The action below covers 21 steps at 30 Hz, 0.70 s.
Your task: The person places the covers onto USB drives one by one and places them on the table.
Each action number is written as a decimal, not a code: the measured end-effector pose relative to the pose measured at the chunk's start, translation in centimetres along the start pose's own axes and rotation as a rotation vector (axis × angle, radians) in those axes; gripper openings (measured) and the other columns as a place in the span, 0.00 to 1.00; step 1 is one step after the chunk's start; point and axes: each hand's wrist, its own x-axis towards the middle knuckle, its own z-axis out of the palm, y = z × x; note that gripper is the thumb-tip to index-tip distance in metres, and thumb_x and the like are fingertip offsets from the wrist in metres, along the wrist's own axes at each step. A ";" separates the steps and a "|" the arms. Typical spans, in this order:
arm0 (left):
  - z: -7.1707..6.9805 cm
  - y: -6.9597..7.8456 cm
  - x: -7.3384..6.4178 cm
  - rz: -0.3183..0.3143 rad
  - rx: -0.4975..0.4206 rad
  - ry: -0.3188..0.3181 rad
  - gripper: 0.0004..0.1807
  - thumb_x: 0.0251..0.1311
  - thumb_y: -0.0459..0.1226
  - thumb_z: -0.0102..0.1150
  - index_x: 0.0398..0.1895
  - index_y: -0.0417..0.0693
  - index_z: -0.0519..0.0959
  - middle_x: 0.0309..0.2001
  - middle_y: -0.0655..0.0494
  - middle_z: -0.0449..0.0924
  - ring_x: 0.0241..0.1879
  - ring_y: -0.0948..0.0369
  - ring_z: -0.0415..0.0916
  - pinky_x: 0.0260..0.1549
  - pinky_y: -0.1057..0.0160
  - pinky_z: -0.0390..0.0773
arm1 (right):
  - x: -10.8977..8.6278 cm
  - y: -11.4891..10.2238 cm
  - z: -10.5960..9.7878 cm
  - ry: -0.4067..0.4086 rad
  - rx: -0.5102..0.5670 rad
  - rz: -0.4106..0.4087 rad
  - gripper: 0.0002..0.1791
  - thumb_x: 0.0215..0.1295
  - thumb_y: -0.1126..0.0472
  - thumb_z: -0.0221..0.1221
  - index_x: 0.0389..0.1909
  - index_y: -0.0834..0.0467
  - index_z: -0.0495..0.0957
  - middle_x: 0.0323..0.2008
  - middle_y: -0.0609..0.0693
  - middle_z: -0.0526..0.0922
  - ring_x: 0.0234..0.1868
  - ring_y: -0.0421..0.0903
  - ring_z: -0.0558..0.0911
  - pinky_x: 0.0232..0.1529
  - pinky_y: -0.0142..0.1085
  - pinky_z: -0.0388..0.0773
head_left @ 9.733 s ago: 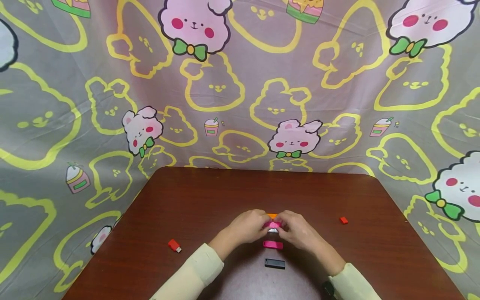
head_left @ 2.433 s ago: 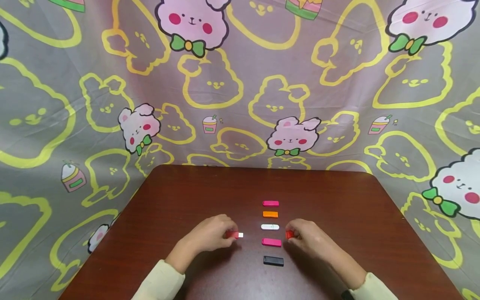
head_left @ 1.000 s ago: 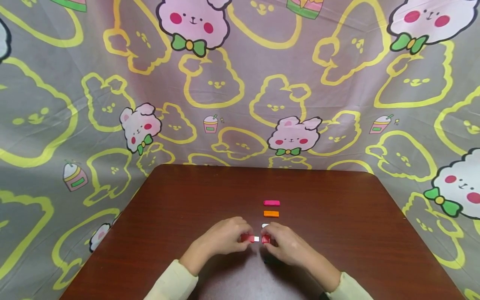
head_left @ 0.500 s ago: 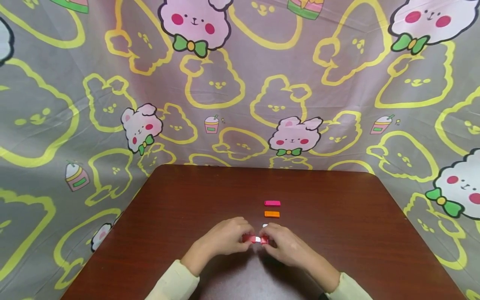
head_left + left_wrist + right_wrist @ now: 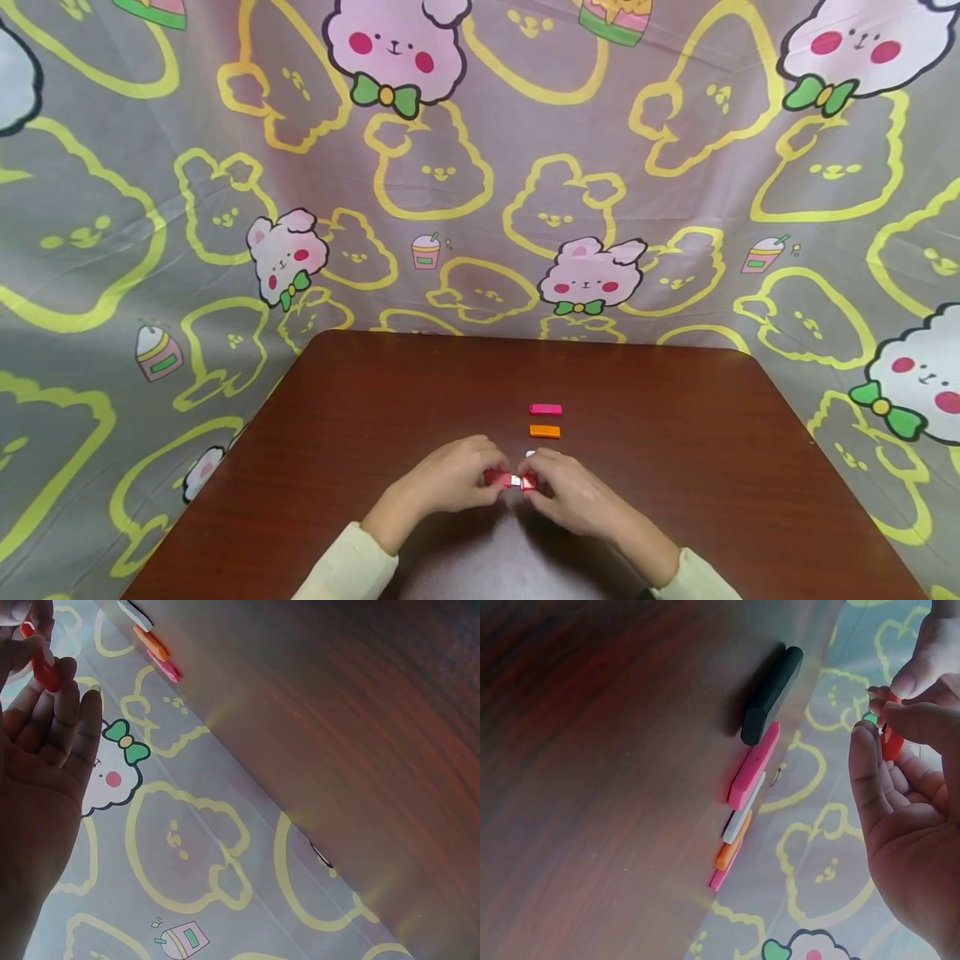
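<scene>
Over the middle of the table, my left hand pinches a red USB flash drive between thumb and fingers, its metal plug pointing right. Facing it, my right hand pinches the small red cap. Plug and cap meet end to end in the head view, with part of the metal still showing. The left wrist view shows the red drive at the fingertips, raised above the table. Fingers partly cover both pieces.
Beside the hands lies a row of flash drives: black, pink, white, orange and another pink drive. In the head view the right hand hides the nearer ones. A patterned cloth hangs behind the table.
The red drive and cap, earlier lying apart on the table, were picked up, one in each hand. Both hands then moved inward until plug and cap met. Little has moved in the last half second.
</scene>
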 end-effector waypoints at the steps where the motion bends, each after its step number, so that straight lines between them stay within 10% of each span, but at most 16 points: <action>1: 0.0 0.0 0.0 0.001 -0.005 0.004 0.07 0.58 0.42 0.70 0.39 0.55 0.86 0.32 0.68 0.78 0.32 0.71 0.69 0.31 0.78 0.69 | 0.0 0.0 0.0 0.000 -0.001 0.003 0.11 0.61 0.62 0.70 0.43 0.50 0.81 0.34 0.38 0.74 0.33 0.34 0.73 0.36 0.29 0.77; 21: 0.3 0.5 0.0 0.010 -0.014 0.026 0.10 0.58 0.43 0.71 0.43 0.54 0.86 0.33 0.67 0.80 0.33 0.71 0.70 0.33 0.77 0.70 | -0.1 -0.3 0.3 0.080 -0.006 -0.063 0.12 0.60 0.65 0.70 0.42 0.53 0.80 0.34 0.41 0.77 0.34 0.33 0.75 0.36 0.30 0.77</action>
